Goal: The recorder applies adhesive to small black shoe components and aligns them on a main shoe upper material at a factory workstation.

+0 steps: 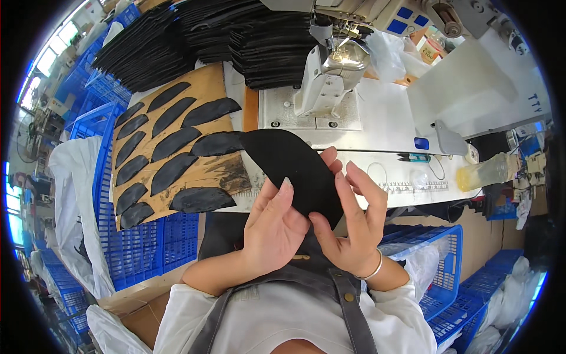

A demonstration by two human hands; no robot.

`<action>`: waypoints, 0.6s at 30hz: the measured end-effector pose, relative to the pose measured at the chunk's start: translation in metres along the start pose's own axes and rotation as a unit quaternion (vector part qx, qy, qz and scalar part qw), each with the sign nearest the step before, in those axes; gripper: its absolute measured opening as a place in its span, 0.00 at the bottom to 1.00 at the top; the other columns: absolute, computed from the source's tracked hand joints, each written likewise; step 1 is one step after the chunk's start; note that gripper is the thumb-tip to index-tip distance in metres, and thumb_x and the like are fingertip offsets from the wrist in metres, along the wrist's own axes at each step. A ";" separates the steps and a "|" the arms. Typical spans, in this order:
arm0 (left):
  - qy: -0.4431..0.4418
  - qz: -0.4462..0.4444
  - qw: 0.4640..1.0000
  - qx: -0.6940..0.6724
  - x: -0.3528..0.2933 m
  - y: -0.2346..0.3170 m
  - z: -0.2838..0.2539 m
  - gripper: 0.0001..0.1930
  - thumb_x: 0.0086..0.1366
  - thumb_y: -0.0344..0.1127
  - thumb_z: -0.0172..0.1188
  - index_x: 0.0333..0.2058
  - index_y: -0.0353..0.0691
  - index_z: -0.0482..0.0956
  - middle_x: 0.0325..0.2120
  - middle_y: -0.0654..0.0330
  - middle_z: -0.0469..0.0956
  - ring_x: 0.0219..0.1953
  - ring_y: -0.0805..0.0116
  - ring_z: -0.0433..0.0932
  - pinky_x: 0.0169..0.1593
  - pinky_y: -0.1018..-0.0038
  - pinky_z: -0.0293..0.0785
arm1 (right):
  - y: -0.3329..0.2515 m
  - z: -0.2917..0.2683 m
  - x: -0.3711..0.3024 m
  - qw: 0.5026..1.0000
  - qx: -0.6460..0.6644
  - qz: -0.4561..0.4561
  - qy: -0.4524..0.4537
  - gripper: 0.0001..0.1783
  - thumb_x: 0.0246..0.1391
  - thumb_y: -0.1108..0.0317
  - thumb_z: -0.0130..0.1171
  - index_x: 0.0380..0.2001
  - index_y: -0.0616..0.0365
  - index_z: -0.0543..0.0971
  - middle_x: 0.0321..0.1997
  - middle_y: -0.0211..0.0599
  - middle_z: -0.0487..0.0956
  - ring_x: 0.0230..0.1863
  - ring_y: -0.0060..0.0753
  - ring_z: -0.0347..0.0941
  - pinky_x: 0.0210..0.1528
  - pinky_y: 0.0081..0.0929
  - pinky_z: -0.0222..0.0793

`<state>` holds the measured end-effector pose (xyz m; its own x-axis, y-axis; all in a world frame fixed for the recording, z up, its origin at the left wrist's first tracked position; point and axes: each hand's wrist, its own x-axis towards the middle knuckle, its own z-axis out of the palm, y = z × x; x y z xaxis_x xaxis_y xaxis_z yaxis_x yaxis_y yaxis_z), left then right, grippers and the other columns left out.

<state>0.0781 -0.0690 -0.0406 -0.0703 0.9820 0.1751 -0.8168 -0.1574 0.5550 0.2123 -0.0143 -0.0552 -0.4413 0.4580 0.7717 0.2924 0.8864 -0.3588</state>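
A black half-moon piece of leather or fabric [289, 159] is held up in front of me, over the near edge of the sewing table. My left hand [272, 227] grips its lower left side, thumb lying on the front face and fingers behind. On its right edge, my right hand [354, 227] pinches the piece between thumb and fingers. The far left tip of the piece reaches toward a brown board [215, 76], where several smaller black half-moon pieces [175, 144] lie in rows. Beyond the held piece stands a white sewing machine [327, 85].
Tall stacks of black pieces [194, 35] fill the back left. A ruler strip [407, 187], thread snips [415, 157] and a clear bottle with yellowish contents [480, 171] are on the table's right. Blue crates stand low at left [132, 251] and right [451, 259].
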 end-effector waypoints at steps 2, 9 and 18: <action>-0.003 0.002 1.000 0.000 -0.001 0.001 0.001 0.22 0.73 0.36 0.34 0.63 0.38 0.53 0.65 0.49 0.53 0.67 0.57 0.54 0.67 0.61 0.54 | -0.001 0.000 -0.001 1.000 0.007 0.006 0.002 0.37 0.35 0.73 0.70 0.53 0.67 0.72 0.57 0.55 0.67 0.53 0.48 0.68 0.50 0.33 0.68; -0.028 0.017 0.999 0.007 -0.005 -0.001 -0.003 0.22 0.73 0.36 0.34 0.63 0.39 0.52 0.65 0.47 0.52 0.67 0.53 0.52 0.68 0.59 0.52 | -0.008 0.003 0.001 0.998 -0.023 -0.012 0.060 0.31 0.33 0.71 0.71 0.47 0.64 0.77 0.53 0.49 0.72 0.48 0.44 0.70 0.47 0.32 0.64; -0.036 0.036 0.998 -0.025 -0.010 -0.005 -0.006 0.18 0.69 0.40 0.43 0.54 0.39 0.62 0.55 0.44 0.66 0.59 0.55 0.65 0.62 0.60 0.59 | -0.003 0.002 -0.002 0.995 0.004 -0.071 0.064 0.22 0.27 0.73 0.69 0.35 0.53 0.84 0.48 0.42 0.74 0.42 0.42 0.71 0.39 0.31 0.65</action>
<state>0.0799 -0.0771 -0.0501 -0.0897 0.9584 0.2711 -0.8388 -0.2195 0.4983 0.2102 -0.0180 -0.0563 -0.3665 0.3155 0.8753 0.2273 0.9426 -0.2446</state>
